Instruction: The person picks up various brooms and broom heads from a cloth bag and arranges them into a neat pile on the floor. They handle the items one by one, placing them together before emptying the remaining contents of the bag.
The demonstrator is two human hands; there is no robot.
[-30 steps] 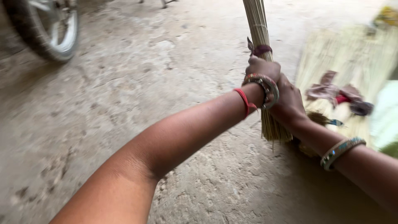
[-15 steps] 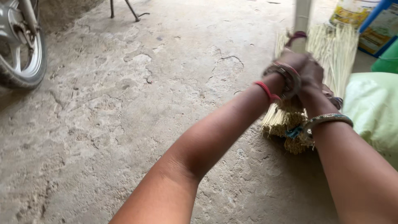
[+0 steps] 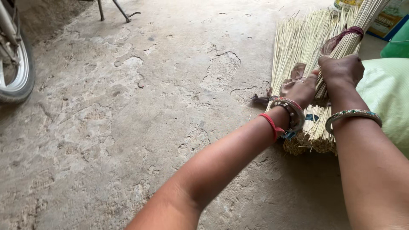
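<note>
My right hand grips a tied bundle of pale broom sticks, which leans up and to the right, bound with a maroon cloth strip. My left hand rests next to it on the lower end of the bundle, over a brown cloth tie; whether it grips is hard to tell. Underneath lie other broom stick bundles flat on the concrete floor, their cut ends towards me. Both wrists wear bangles, and the left also has a red thread.
A motorcycle wheel stands at the left edge, with a metal stand leg at the top. A pale green sack lies on the right, with a green container and a printed yellow bag behind it.
The held bundle went from upright to tilted down over the bundles on the floor. Both hands came down with it, and my view shifted right.
</note>
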